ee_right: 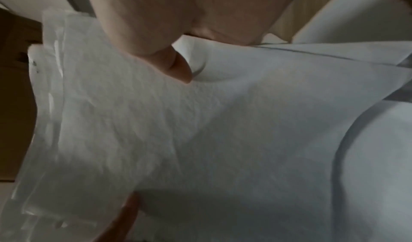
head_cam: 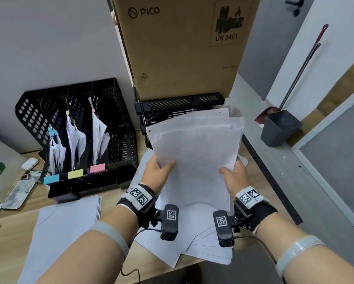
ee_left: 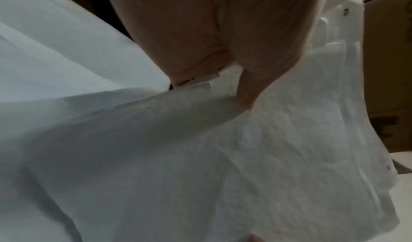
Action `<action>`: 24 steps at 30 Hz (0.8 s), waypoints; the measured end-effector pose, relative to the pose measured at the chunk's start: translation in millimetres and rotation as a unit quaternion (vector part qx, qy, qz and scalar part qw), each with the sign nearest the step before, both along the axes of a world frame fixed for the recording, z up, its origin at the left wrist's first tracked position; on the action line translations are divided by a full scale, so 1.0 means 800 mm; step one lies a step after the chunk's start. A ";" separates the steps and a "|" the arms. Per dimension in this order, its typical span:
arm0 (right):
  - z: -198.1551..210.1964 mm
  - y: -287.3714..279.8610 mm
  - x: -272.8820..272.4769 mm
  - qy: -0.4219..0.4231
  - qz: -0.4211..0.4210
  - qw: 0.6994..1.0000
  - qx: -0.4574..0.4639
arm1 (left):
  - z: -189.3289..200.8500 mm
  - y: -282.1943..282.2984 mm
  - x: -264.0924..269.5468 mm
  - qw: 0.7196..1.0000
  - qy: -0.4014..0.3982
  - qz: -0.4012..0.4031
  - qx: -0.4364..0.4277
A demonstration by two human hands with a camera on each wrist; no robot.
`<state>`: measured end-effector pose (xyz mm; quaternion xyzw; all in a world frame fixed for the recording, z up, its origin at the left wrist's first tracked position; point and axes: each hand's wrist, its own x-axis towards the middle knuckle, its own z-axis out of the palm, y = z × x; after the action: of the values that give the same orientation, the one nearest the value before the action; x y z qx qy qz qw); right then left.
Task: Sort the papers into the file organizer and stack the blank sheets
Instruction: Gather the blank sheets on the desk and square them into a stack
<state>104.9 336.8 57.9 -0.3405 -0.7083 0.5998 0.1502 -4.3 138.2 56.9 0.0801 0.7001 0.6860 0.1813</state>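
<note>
Sheaf of papers (head_cam: 196, 148) held above counter's (head_cam: 14, 238) right edge; left hand (head_cam: 158, 171) and right hand (head_cam: 234, 175) pinch its sides. We judge it light, floppy, slippery; grip both sides.

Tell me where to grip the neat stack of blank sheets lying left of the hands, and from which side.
Grip the blank stack at its right long edge, coming from the right: it lies flat, and that edge is squared, uncovered, nearest the left hand.
</note>
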 end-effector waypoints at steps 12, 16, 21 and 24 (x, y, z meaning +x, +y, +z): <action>-0.021 -0.006 0.029 -0.001 -0.028 0.998 -0.051 | 0.010 0.020 0.018 1.000 0.024 0.009 0.017; -0.022 -0.011 0.032 -0.061 0.024 0.996 -0.054 | -0.015 0.021 0.011 0.999 0.017 -0.004 -0.039; -0.027 0.007 0.041 -0.071 -0.065 0.995 -0.010 | -0.009 0.039 -0.007 0.995 0.070 -0.031 -0.065; -0.056 0.018 0.053 -0.093 -0.124 0.984 -0.091 | -0.014 0.055 -0.013 0.975 0.127 -0.063 -0.168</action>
<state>147.1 351.5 13.4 -0.4922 -0.6139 0.6042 0.1253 -14.8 181.9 45.9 0.1792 0.8162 0.5299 0.1447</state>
